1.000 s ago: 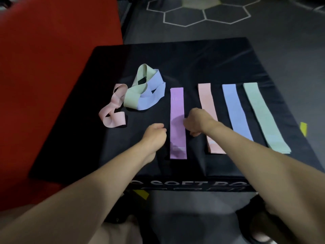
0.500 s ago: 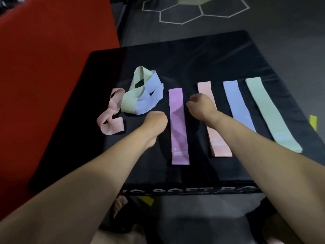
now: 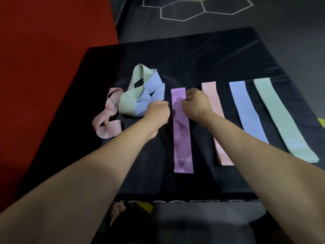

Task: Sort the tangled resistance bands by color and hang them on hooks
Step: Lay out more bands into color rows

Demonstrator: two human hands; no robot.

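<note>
both hands moved up the purple band (image 3: 182,131): left hand (image 3: 157,112) and right hand (image 3: 197,104) curled at its edges; grip unconfirmed. flattening nearly done.

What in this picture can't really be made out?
- Head view: the fingers of the left hand and right hand curl under, behind the knuckles, so any grip on the purple band is hidden.
- White lettering on the black pad's front: blocked by both forearms.
- Printed marks on the green band: too small and blurred.
- Hooks: none in view.
</note>
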